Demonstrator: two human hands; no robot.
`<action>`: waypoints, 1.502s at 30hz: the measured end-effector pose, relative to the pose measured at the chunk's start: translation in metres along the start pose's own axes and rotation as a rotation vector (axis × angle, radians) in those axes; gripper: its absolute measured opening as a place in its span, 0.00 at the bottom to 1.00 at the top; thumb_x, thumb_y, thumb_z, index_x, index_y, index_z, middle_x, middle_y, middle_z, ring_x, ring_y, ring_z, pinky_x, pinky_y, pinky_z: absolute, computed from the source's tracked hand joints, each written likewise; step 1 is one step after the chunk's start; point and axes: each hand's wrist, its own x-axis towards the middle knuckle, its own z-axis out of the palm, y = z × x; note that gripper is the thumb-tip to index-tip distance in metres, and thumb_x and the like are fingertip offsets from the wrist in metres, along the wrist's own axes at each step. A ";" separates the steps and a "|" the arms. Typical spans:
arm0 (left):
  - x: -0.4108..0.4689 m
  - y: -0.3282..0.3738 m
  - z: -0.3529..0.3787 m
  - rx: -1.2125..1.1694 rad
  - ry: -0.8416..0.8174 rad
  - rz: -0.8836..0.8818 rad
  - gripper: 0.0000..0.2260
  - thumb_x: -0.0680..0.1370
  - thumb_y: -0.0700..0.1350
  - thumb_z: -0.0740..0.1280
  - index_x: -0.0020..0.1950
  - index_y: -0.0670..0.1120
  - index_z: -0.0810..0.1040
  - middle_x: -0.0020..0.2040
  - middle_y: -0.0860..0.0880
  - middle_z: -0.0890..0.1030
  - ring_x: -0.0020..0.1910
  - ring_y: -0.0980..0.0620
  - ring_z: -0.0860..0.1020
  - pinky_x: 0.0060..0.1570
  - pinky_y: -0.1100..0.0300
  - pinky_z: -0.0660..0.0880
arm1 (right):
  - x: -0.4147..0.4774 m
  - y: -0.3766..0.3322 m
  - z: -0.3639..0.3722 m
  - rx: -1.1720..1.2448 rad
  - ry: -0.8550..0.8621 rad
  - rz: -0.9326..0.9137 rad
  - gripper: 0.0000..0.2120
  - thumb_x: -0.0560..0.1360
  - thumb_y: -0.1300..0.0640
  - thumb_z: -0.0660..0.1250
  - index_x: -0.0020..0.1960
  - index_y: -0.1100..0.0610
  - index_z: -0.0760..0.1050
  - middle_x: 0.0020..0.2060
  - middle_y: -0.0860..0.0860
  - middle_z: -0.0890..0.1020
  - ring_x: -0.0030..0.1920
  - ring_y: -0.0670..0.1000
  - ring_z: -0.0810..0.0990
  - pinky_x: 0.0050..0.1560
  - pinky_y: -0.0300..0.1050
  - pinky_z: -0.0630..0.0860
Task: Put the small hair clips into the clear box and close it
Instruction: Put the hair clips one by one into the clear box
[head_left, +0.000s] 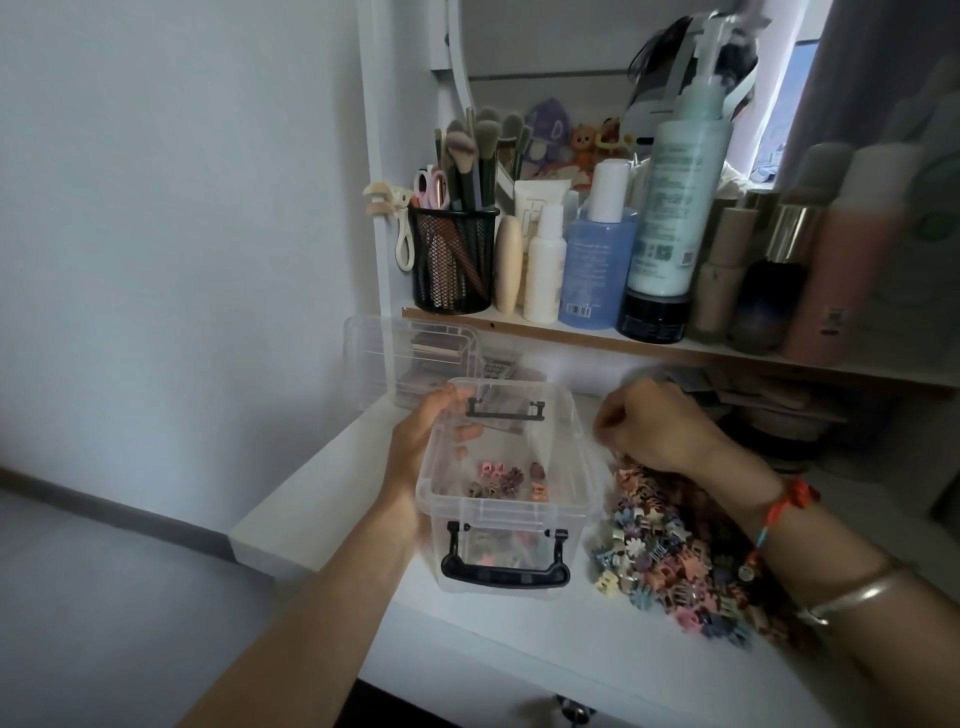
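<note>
Left hand (421, 441) grips the clear box (506, 499) by its 9 o'clock wall, box on the counter (467, 634) w/ a few hair clips (498, 480) inside. Right hand (654, 426) at 3 o'clock over the clip pile (675, 566), fingers curled, can't tell if holding any. Lid (410, 353) off, at 11 o'clock.

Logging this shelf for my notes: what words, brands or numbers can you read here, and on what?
Nothing here reads clearly.
Tall green pump bottle: printed lines and square codes, too blurred.
Blue bottle: print and a barcode, too blurred.
Pink bottle: small mark, too blurred.
Clear box: no label visible.
</note>
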 end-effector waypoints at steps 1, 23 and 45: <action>0.000 -0.001 0.000 -0.003 0.000 -0.002 0.08 0.73 0.50 0.65 0.47 0.48 0.77 0.44 0.48 0.77 0.41 0.51 0.76 0.39 0.59 0.68 | 0.000 -0.004 -0.005 0.133 0.054 -0.008 0.05 0.71 0.62 0.67 0.42 0.56 0.82 0.44 0.54 0.84 0.47 0.51 0.81 0.52 0.42 0.75; -0.001 0.000 0.001 0.008 0.009 0.017 0.05 0.73 0.50 0.64 0.42 0.49 0.76 0.42 0.49 0.78 0.40 0.51 0.76 0.38 0.58 0.68 | -0.015 -0.007 -0.012 0.182 0.011 -0.109 0.05 0.71 0.62 0.69 0.45 0.58 0.83 0.41 0.49 0.84 0.42 0.42 0.80 0.53 0.38 0.73; -0.001 0.000 0.001 -0.027 0.021 0.001 0.10 0.78 0.46 0.58 0.40 0.48 0.75 0.40 0.49 0.77 0.38 0.51 0.75 0.35 0.59 0.67 | -0.035 0.005 -0.012 0.149 -0.410 -0.156 0.05 0.69 0.61 0.71 0.45 0.57 0.83 0.38 0.47 0.83 0.38 0.40 0.77 0.48 0.34 0.73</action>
